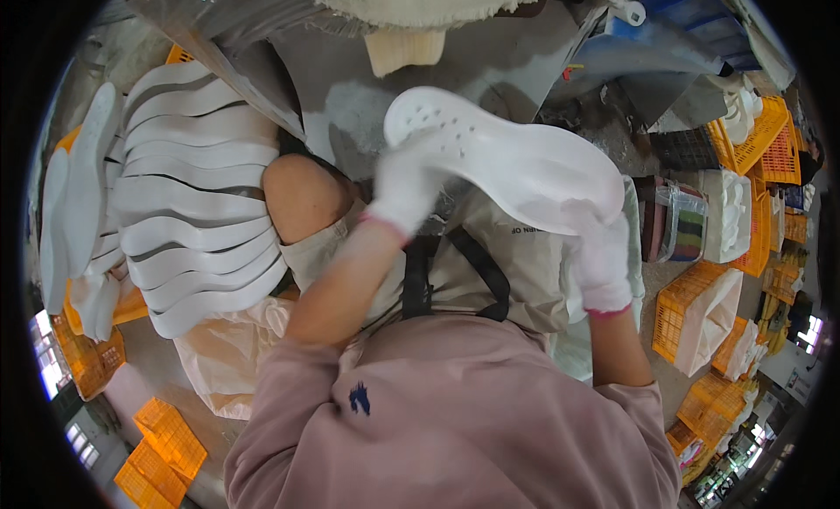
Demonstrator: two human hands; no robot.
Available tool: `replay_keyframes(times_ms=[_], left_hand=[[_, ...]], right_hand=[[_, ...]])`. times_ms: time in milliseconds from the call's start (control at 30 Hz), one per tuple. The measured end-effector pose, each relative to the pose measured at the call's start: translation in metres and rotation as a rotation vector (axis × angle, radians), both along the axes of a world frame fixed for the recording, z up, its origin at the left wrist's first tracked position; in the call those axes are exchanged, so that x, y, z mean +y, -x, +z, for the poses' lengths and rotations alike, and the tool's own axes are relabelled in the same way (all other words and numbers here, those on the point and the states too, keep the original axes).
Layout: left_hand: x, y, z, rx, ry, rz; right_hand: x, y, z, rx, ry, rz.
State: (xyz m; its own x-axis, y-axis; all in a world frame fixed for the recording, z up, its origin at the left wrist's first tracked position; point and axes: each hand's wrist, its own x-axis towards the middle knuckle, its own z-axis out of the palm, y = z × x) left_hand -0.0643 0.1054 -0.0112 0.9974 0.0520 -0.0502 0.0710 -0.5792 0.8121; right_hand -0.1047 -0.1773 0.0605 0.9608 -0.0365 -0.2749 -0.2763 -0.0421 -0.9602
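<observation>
- Leftward, a stack of white soles (pixel 197 220) lies beside the knee (pixel 302 194), well within reach, with orange crates (pixel 162 448) below.
- The left hand (pixel 407 185), gloved white, has its fingers closed on the perforated end of the sole (pixel 516 163), held up over the lap.
- The right hand (pixel 602 260), gloved too, grips the sole's other end; judging by this, a firm two-handed hold steadies it for checking both faces.
- Rightward, more crates (pixel 696 312) hold white pieces.
</observation>
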Motion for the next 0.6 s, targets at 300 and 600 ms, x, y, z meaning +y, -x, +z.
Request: replay_keyframes(times_ms=[300, 600], left_hand=[[-0.110, -0.087, 0.008, 0.201, 1.571, 0.224], [-0.017, -0.174, -0.086, -0.197, 0.108, -0.046]], right_hand=[[0.064, -0.002, 0.054, -0.454, 0.689, -0.101], [0.086, -0.126, -0.009, -0.518, 0.509, 0.036]])
